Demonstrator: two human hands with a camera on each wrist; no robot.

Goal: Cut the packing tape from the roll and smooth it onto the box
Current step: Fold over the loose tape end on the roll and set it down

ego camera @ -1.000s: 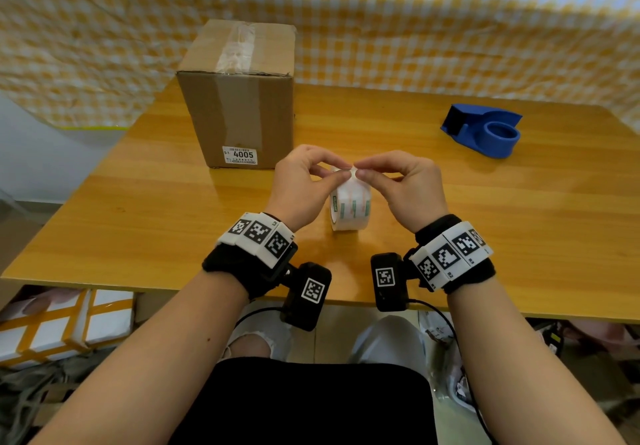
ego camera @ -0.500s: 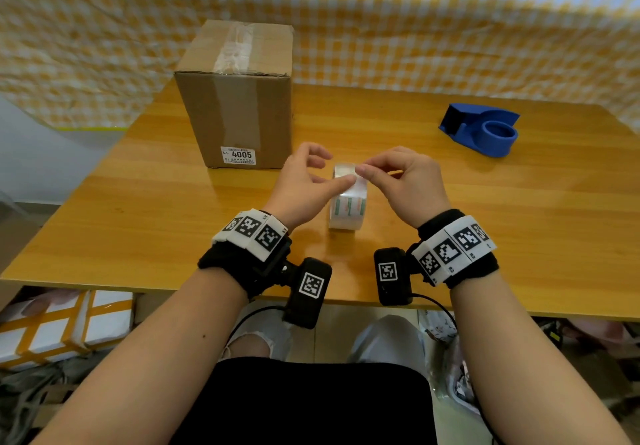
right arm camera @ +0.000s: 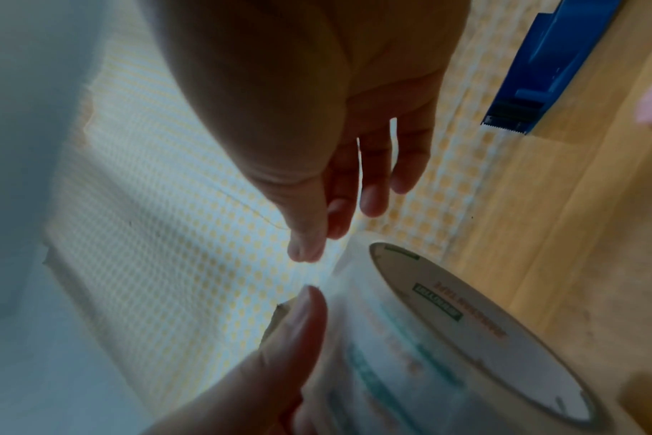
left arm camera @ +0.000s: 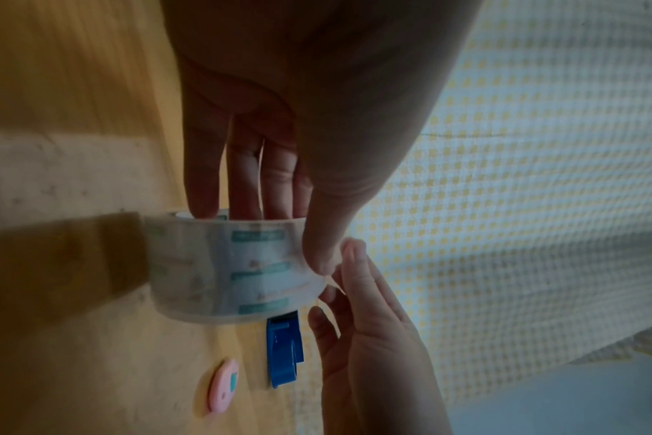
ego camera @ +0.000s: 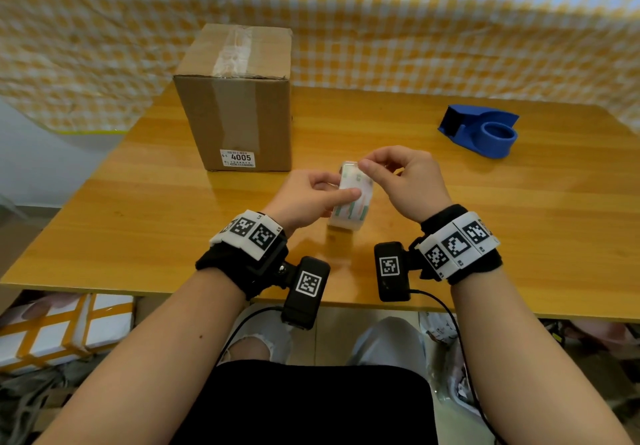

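A clear packing tape roll [ego camera: 351, 202] with green printing leans tilted near the table's front middle. My left hand [ego camera: 337, 188] grips it, thumb pressed on the outer face and fingers reaching into the core, as the left wrist view shows on the roll [left arm camera: 235, 265]. My right hand [ego camera: 365, 166] pinches the loose tape end at the top of the roll between thumb and forefinger; in the right wrist view a short translucent strip runs from that pinch [right arm camera: 319, 238] to the roll [right arm camera: 447, 338]. The cardboard box [ego camera: 239, 98], taped along its top, stands upright behind and to the left.
A blue tape dispenser [ego camera: 485, 131] without a roll sits at the far right of the wooden table [ego camera: 519, 219]. A small pink round object [left arm camera: 222, 388] lies near the dispenser. A yellow checked cloth hangs behind the table. Boxes lie on the floor at left.
The roll stood upright before and now tilts. My left hand left its pinch at the top and took hold of the roll. The right hand keeps its pinch and shifted slightly away.
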